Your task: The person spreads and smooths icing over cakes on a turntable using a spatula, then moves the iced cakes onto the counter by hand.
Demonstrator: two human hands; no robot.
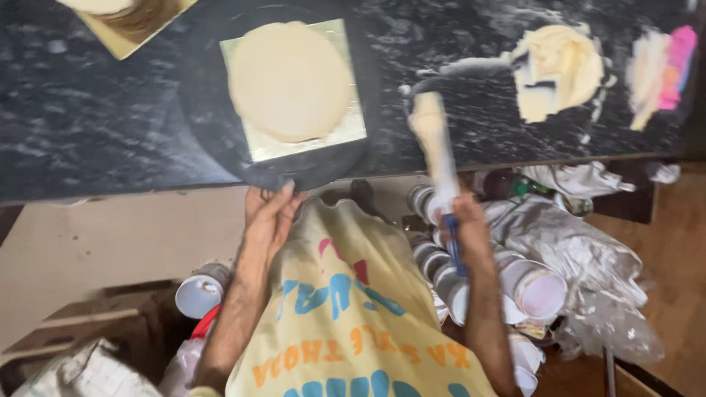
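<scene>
We look down on a dark, flour-streaked desk (88,125) with a round black turntable (213,140) at its near edge. On the turntable lies a square gold board (346,129), and on the board sits a round cake (289,81) covered in pale cream, lying flat and near the middle of the board.

Our left hand (268,213) rests at the near rim of the turntable, its fingers (283,198) pressed together and touching the rim's edge.

Our right hand (463,220) is closed around the blue handle of a spatula (434,140), fingers wrapped tight on it. The blade is thick with cream and points away from us, over the desk's edge, to the right of the turntable and apart from the cake.

Further right on the desk lies a heap of cream (559,66), and beyond it a smaller smear of cream with pink in it (662,66). At the top left corner, another gold board (125,40) carries a cake that is only partly in view.

Below the desk's edge we see our yellow apron (353,323) with coloured letters, stacks of white paper cups (529,287) to the right, crumpled plastic bags (581,250) beside them, and one more cup (198,294) to the left.
</scene>
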